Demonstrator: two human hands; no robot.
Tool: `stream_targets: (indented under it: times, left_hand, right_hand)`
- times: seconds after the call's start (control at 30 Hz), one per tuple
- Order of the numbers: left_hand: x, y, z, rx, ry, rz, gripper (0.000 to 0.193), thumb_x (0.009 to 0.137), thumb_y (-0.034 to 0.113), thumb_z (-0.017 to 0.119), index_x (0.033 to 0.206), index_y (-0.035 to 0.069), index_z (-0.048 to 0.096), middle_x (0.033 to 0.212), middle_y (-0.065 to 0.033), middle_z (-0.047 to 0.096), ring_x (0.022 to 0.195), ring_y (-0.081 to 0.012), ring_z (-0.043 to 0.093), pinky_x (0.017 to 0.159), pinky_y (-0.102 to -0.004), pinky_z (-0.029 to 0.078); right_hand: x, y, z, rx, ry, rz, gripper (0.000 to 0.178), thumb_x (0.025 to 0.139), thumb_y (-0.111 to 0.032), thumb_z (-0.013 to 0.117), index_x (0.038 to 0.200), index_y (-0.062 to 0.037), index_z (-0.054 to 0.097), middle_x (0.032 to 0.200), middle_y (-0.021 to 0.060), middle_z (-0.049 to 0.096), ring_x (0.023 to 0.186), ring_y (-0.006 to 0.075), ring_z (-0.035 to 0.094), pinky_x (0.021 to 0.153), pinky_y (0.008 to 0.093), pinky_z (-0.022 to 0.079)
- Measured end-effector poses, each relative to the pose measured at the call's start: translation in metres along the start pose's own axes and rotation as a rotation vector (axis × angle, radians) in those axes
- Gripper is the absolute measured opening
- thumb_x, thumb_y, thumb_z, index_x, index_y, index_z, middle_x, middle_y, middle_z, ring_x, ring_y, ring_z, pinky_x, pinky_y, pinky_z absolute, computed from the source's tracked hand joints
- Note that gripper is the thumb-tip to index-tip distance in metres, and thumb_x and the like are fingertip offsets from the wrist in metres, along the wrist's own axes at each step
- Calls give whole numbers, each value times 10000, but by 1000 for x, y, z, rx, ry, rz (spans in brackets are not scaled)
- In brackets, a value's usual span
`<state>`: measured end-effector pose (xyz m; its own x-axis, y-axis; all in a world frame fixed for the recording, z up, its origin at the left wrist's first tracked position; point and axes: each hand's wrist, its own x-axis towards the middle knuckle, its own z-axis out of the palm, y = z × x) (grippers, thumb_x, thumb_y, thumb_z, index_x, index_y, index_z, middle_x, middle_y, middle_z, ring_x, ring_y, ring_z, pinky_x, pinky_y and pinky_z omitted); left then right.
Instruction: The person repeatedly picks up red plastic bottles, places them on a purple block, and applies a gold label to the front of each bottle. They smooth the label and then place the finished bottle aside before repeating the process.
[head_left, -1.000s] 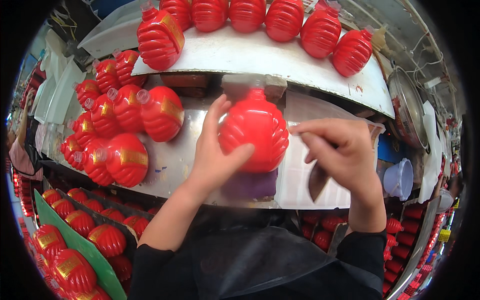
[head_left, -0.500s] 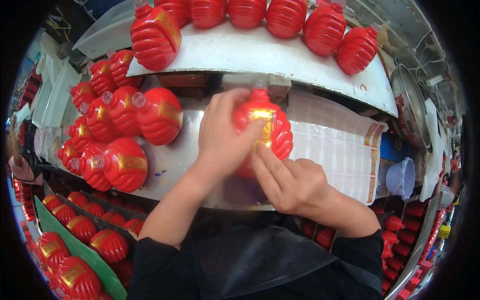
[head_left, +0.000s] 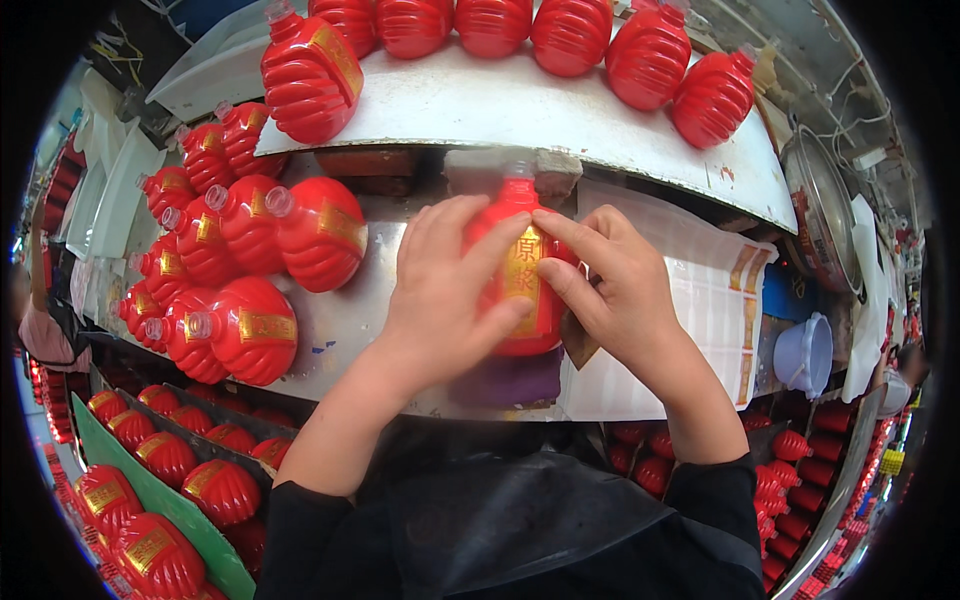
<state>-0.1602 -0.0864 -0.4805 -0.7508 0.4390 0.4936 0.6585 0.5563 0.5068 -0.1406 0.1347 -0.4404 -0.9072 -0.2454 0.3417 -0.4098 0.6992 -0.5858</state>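
Note:
A red plastic bottle (head_left: 532, 343) with a clear neck lies tilted on the table in front of me, neck pointing away. Down its face runs a gold label (head_left: 524, 262) with red characters. My left hand (head_left: 440, 275) is curved around the bottle's left side, its thumb over the label's lower part. At the bottle's right, my right hand (head_left: 622, 290) is bent, with a fingertip at the label's top and the thumb on its right edge. A brownish scrap (head_left: 578, 342) shows below the right palm; what it is I cannot tell. Beneath the bottle's base lies a purple cloth (head_left: 505, 385).
Several similar bottles (head_left: 245, 330) stand to the left, and more (head_left: 490, 22) line a raised white board (head_left: 440, 105) ahead. A translucent sheet (head_left: 660, 300) with gold strips at its right edge lies rightward, near a pale bucket (head_left: 803, 355). Crates of red bottles (head_left: 165, 457) sit lower left.
My right hand has moved up and right, from the label's lower end to its top and right edge. The left hand's fingers have shifted slightly over the bottle. The brownish scrap has come into sight.

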Motion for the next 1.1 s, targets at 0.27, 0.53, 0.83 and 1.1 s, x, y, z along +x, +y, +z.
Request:
stream_targets:
  times: [0.27, 0.53, 0.83, 1.1]
  left_hand:
    - [3, -6, 5, -54, -35, -47, 675, 877, 362, 724, 1471, 94, 551, 1425, -240, 501, 1308, -450, 497, 1133, -517, 396]
    - [-5, -10, 5, -390, 37, -94, 557, 1002, 348, 564, 1509, 119, 549, 1522, -221, 471, 1416, -425, 440, 1199, -488, 340]
    - [-2, 4, 4, -36, -16, 45, 493, 890, 218, 690, 1380, 167, 677, 1515, -194, 476, 1393, -413, 444, 1187, -497, 364]
    - [-7, -6, 6, -235, -5, -39, 546, 948, 231, 644, 1472, 93, 584, 1531, -205, 487, 1426, -396, 451, 1213, -459, 340]
  right_hand:
    - [5, 9, 4, -30, -27, 14, 417, 934, -190, 768, 1343, -120, 723, 905, 98, 562, 748, 211, 566, 643, 309, 482]
    - [-11, 2, -1, 256, -172, 333, 797, 925, -359, 766, 1597, -81, 440, 1395, 172, 639, 791, 145, 604, 731, 284, 512]
    - [-14, 1, 4, 161, -197, 301, 850, 872, -437, 740, 1579, -67, 449, 1406, 298, 607, 1257, 441, 638, 1045, 452, 516]
    - [-16, 13, 6, 197, -176, 221, 822, 931, -372, 764, 1628, -127, 404, 1377, 184, 655, 840, 143, 638, 757, 293, 538]
